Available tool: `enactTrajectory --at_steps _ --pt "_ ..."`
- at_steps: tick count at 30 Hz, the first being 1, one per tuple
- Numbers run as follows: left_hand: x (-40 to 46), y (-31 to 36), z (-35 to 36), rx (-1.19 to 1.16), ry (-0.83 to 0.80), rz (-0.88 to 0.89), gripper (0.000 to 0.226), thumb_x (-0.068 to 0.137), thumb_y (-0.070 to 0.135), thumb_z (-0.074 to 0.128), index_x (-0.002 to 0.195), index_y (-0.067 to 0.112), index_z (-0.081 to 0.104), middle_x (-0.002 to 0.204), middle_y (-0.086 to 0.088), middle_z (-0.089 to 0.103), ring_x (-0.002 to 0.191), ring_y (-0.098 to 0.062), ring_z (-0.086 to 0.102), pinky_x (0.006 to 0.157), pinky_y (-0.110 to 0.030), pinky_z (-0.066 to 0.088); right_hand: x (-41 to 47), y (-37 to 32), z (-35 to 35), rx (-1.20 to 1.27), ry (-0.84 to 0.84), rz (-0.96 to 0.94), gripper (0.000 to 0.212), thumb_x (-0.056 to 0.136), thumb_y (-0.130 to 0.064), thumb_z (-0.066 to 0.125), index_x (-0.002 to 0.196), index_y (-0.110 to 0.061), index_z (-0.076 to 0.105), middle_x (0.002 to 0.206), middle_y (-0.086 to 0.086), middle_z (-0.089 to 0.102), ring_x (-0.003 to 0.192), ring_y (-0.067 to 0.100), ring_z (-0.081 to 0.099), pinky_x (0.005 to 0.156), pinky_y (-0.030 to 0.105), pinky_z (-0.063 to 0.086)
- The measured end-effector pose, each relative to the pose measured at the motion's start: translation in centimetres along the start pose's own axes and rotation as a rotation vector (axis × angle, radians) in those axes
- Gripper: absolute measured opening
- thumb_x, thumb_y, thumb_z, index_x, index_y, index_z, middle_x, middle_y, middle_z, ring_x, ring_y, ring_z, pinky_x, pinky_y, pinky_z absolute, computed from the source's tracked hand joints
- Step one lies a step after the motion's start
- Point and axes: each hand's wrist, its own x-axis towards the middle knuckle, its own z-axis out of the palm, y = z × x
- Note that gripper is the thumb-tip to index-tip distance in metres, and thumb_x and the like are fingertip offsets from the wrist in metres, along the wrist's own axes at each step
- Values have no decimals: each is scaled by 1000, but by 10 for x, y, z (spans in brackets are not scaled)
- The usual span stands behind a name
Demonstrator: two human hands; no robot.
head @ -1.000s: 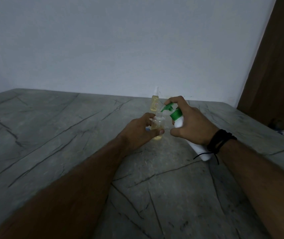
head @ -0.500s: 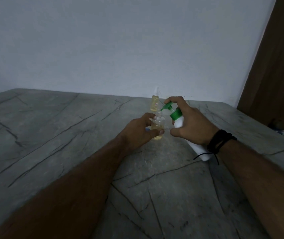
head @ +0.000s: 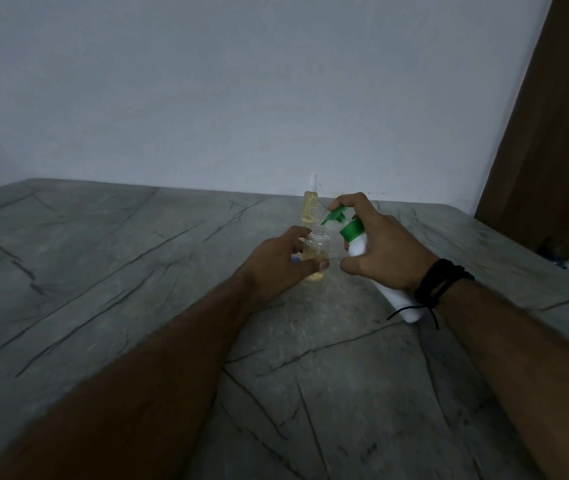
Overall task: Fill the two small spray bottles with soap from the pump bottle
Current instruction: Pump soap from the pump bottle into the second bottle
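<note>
On the grey veined table (head: 110, 271), the filling looks more than half done. At the far side, close to the wall, one small spray bottle (head: 309, 210) stands upright with its white sprayer top on and yellow liquid reaching high in its body; as far as can be judged, that one is finished and set aside.

The second small bottle (head: 315, 252) is the one in hand. It stands near the middle of the table, its top off and its threaded neck open, with yellow soap in its lower part and clear space above. The left hand (head: 276, 263) steadies it, its fingers and thumb curled round the body.

The right hand (head: 381, 251) grips the white pump bottle (head: 357, 245), tilted so its base points near and right, its fingers wrapped round the neck and the index finger resting on the green pump head (head: 335, 215). The spout sits just above the open neck.

What is left, by this showing: more pumps to top up the open bottle, then its sprayer top, which I cannot find in view, goes back on.
</note>
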Motion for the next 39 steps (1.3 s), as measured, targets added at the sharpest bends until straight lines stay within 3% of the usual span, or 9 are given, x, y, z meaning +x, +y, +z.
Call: enactTrajectory --at_steps 7,12,19,39 --pt "2 -3 2 4 4 -16 68 76 59 67 133 31 42 128 3 59 93 -3 48 64 -10 31 0 0 0 -4 7 9 78 70 -5 76 134 -32 41 79 -2 64 65 15 62 59 25 49" --pt "2 -3 2 -4 -5 -11 68 76 60 67 132 31 42 128 3 59 89 -1 49 62 -9 31 0 2 0 -1 0 7 73 69 -5 76 129 -30 43 77 -12 61 64 4 61 56 12 45" --pt "2 -1 2 -13 -9 -17 67 77 59 66 133 30 42 129 3 58 91 -2 48 63 -9 31 0 1 1 -3 -4 0 76 71 -5 76 134 -30 42 79 -7 63 65 11 62 58 21 48" --pt "0 2 0 -25 -15 -26 69 78 55 68 135 28 41 129 1 58 94 -4 49 64 -10 32 0 2 0 4 -3 1 79 70 -6 76 135 -34 41 78 -9 63 64 7 62 56 13 46"
